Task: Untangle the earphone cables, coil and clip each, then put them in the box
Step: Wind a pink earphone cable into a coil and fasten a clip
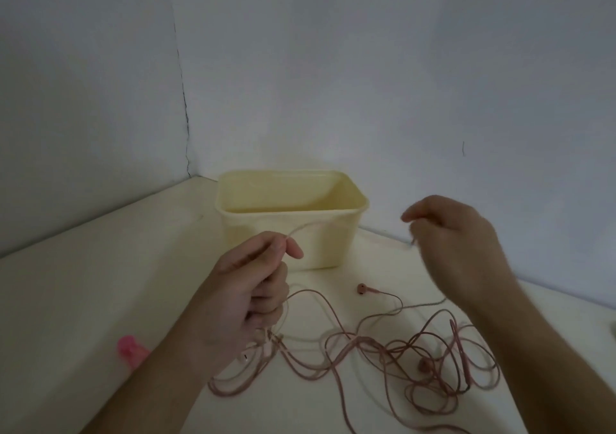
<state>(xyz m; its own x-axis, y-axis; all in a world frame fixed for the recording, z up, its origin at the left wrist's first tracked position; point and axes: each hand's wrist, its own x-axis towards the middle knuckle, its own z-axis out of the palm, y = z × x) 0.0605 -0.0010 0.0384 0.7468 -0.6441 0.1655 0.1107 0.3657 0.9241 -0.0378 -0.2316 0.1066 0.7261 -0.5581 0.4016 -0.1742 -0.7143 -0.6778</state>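
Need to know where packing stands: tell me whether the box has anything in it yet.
Empty, as far as visible: the cream box shows bare inner walls; the pink earphone cables lie tangled on the table.

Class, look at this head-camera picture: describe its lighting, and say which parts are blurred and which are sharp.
Head view: dim, even light with a dull grey wall and soft shadows; no glare. The right hand is smeared by motion blur, the left hand less so. The box and the earbud read fairly sharp; the pink clip is soft.
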